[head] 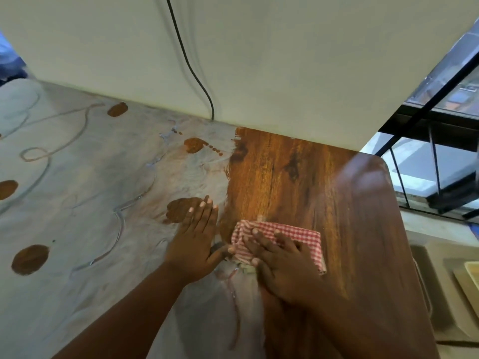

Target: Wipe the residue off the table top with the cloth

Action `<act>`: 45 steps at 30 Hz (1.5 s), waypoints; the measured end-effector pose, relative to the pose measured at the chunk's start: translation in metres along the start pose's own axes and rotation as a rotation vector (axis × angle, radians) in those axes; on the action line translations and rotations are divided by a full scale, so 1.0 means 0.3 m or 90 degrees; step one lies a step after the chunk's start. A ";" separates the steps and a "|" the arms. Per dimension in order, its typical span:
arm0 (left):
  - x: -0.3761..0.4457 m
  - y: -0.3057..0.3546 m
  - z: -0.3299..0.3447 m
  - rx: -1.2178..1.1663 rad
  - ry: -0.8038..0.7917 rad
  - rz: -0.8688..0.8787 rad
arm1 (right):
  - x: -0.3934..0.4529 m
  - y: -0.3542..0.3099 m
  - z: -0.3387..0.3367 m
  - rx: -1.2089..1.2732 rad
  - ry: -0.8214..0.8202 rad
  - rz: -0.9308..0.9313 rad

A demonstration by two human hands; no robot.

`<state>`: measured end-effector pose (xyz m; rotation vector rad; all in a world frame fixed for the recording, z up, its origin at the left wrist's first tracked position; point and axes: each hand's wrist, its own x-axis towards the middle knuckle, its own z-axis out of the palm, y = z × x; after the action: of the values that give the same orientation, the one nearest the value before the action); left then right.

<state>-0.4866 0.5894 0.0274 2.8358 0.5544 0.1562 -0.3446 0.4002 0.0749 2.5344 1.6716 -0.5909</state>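
Observation:
A wooden table top (pixel 324 193) shows bare brown grain on its right part. Pale grey-white residue (pixel 90 198) coats the left and middle, with bare brown spots and drawn lines in it. A folded red-and-white checked cloth (pixel 295 235) lies at the border between residue and bare wood. My right hand (pixel 280 265) presses flat on the cloth with spread fingers. My left hand (pixel 197 242) rests flat on the residue just left of the cloth, fingers straight.
A cream wall (pixel 259 60) backs the table, and a black cable (pixel 191 71) runs down it to the table's rear edge. The table's right edge (pixel 404 229) drops off toward a window frame (pixel 425 130) and beige trays (pixel 464 283) lower right.

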 end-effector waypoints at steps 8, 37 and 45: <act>0.017 -0.013 0.010 -0.027 0.026 -0.033 | 0.171 -0.088 -0.029 -0.007 0.001 0.080; -0.434 -0.207 -0.057 0.039 0.007 -0.258 | -0.263 -0.205 0.086 -0.071 -0.065 0.026; -0.429 -0.194 -0.074 0.057 -0.025 -0.268 | -0.097 -0.398 0.062 -0.061 -0.044 0.042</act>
<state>-0.6295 0.5971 0.0263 2.7217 1.1534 -0.0035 -0.4667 0.4196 0.0874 2.4629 1.5480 -0.5717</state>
